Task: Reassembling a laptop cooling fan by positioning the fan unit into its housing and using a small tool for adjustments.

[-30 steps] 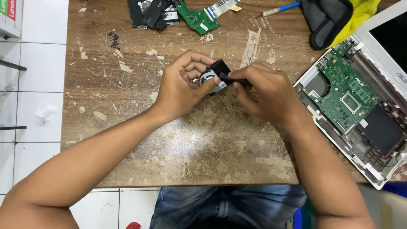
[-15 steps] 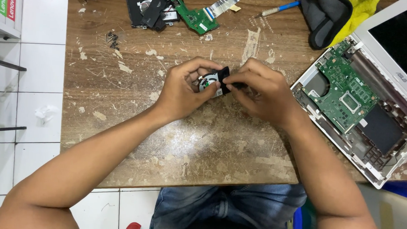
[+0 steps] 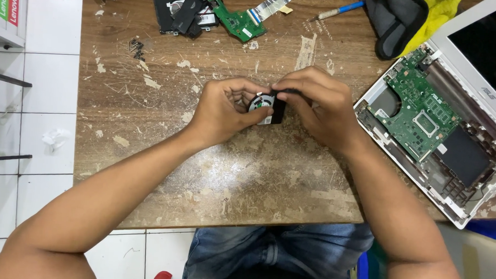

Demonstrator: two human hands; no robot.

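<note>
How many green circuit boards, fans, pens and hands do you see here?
Green circuit boards: 2, one loose at the table's far edge, one inside the opened laptop
Small fans: 1, the fan held in both hands
Pens: 1, blue pen
Hands: 2, left hand, right hand
Total: 6

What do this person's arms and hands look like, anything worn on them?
Both arms are bare from the hands up to where the picture ends: no sleeves show. The left hand and right hand wear no gloves, and no rings, watch or wristbands are visible. No markings can be made out on either forearm. Blue jeans show below the table edge.
</note>
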